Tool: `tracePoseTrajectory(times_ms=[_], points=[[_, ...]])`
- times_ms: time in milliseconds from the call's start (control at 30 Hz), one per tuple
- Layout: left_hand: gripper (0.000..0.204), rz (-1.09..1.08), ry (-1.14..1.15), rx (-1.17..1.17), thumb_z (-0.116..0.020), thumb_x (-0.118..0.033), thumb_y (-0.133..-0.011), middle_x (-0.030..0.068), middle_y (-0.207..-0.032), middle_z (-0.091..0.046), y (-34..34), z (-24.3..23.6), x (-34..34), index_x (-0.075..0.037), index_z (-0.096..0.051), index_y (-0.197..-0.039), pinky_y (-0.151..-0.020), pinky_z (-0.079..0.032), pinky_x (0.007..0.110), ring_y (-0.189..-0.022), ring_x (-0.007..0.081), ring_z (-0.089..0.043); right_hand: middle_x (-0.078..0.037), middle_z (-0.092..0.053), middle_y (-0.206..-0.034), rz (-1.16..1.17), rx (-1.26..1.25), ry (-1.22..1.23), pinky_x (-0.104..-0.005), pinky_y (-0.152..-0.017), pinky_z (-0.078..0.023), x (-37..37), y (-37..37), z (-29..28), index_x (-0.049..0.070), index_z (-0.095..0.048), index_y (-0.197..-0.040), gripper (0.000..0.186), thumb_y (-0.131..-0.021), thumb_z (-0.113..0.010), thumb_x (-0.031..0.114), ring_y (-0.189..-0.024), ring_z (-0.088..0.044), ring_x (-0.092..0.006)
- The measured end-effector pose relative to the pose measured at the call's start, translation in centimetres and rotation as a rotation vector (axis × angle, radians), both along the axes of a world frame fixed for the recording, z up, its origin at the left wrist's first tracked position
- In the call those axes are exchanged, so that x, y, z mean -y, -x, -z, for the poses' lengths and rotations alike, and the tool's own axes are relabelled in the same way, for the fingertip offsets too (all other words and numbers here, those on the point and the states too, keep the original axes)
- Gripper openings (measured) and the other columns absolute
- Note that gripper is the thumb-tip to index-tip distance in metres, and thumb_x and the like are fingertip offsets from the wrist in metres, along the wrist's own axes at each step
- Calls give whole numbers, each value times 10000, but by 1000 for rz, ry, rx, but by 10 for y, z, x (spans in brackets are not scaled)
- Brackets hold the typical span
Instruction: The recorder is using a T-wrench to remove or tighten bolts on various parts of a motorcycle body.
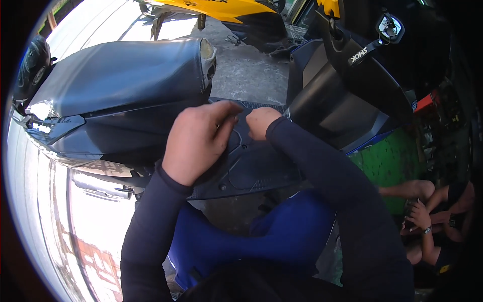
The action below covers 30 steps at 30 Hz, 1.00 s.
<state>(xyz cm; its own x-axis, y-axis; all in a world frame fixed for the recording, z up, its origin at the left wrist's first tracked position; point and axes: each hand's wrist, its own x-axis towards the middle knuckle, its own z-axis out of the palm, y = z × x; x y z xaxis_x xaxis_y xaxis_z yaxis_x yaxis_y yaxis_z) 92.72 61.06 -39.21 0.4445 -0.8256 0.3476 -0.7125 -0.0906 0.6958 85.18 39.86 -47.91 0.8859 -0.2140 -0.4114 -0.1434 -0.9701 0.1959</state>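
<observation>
Both of my hands are over the black footboard [266, 163] of a scooter. My left hand [198, 138] is closed, its fingers curled toward the thumb. Any small thing in that grip is too small or too hidden to make out. Just to its right, a small gap apart, my right hand [263, 123] is closed too, with its fingertips turned out of sight. What it may hold is hidden. To the left of my hands lies the scooter's dark seat [126, 75], worn at its front end. The black front leg shield [337, 100] rises on the right.
A yellow and black motorcycle [236, 15] stands beyond the scooter. A key with a strap [366, 53] hangs near the scooter's front. Another person [422, 216] sits at the lower right by a green surface [387, 161]. My blue-clad knees are close to the footboard.
</observation>
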Motion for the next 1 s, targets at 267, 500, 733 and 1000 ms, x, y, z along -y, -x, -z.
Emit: tracePoseTrajectory(times_ms=[267, 500, 733, 1000], points=[[419, -296, -137, 163, -609, -294, -966, 163, -1279, -613, -104, -99, 26, -31, -560, -1289, -997, -478, 360, -1148, 289, -611, -150, -735, -882, -58, -101, -58, -428, -810, -538, 34, -42, 15, 34, -769, -879, 318, -804, -693, 334, -855, -685, -345], [500, -357, 121, 630, -504, -485, -1008, 176, -1236, -656, -144, -32, 47, -103, -592, -1320, -881, -546, 353, -1070, 284, -669, -115, -739, -873, 41, -91, -98, -418, -803, -527, 77, -41, 30, 78, -779, -858, 279, -797, -678, 331, -853, -672, -341], [591, -300, 86, 431, -442, -533, -1012, 196, -1330, -588, -156, -14, 51, -79, -514, -1383, -970, -490, 392, -1155, 331, -607, -123, -736, -871, -43, -14, -35, -423, -797, -523, 89, -60, 55, 67, -772, -858, 278, -778, -672, 314, -846, -668, -351], [624, -18, 249, 147, -410, -504, -1024, 214, -1410, -522, -172, -11, 46, -21, -453, -1416, -1066, -424, 410, -1238, 359, -542, -119, -742, -909, -174, -30, -39, -433, -796, -539, 88, -89, 84, 69, -765, -869, 287, -770, -658, 316, -866, -678, -361]])
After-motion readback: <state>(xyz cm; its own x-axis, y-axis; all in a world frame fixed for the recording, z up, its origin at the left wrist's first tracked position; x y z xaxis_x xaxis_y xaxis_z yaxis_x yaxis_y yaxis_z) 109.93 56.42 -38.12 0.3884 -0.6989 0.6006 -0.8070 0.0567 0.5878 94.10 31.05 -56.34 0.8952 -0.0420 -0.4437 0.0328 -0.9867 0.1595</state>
